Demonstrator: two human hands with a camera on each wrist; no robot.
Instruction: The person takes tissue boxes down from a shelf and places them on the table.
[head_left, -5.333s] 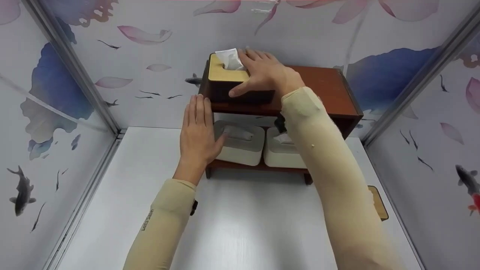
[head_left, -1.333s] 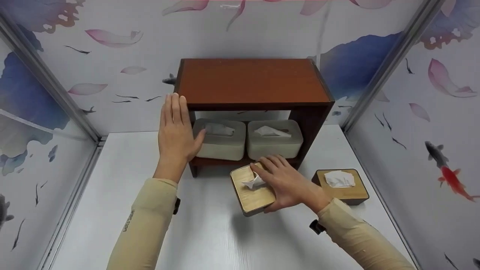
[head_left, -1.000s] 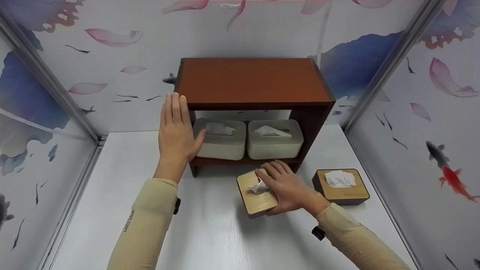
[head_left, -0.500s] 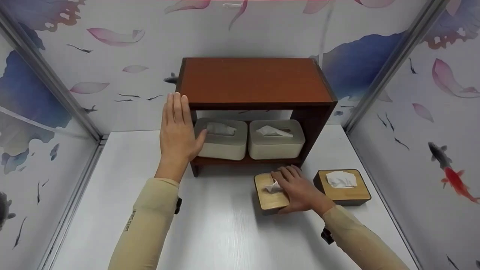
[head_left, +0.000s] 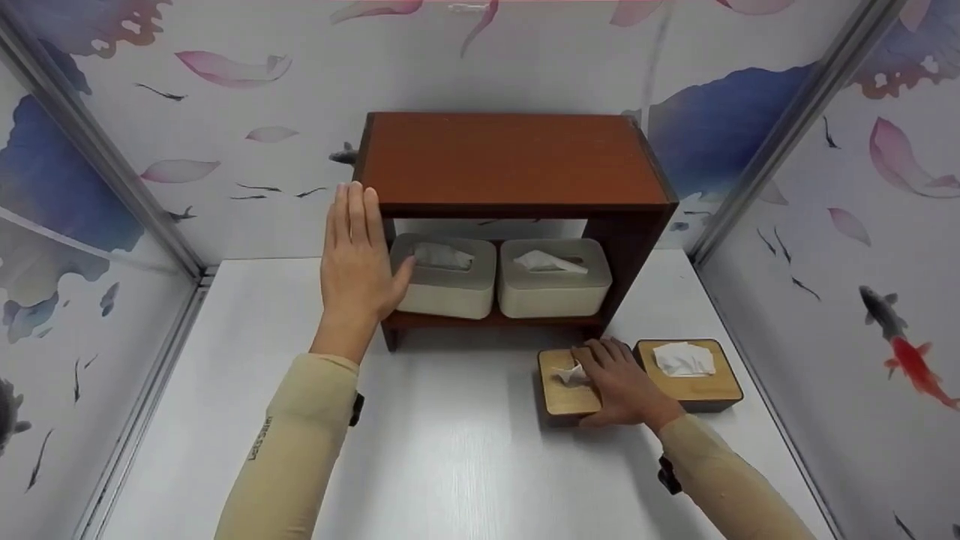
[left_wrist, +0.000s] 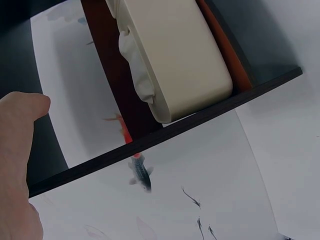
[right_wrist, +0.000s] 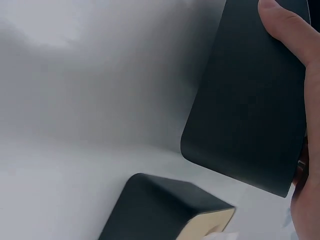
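My right hand (head_left: 619, 382) grips a dark tissue box (head_left: 562, 401) with a wooden top, fingers at its back and thumb at its front. In the right wrist view its dark side fills the upper right; whether its base touches the table cannot be told. Just right of it stands a matching tissue box (head_left: 697, 388), white tissue showing. My left hand (head_left: 354, 262) lies with straight fingers against the left side of the red-brown wooden shelf (head_left: 510, 157). Inside the shelf sit two pale tissue boxes, a left one (head_left: 442, 298) and a right one (head_left: 555, 298).
The white tabletop (head_left: 427, 450) stretches in front of the shelf and to both sides. A patterned panel (head_left: 487, 67) rises behind the shelf, with metal-framed side panels (head_left: 825, 315) at left and right.
The held tissue box was on the shelf top at first; my right hand has brought it down and then rightward, close to the matching box. My left hand keeps its place.
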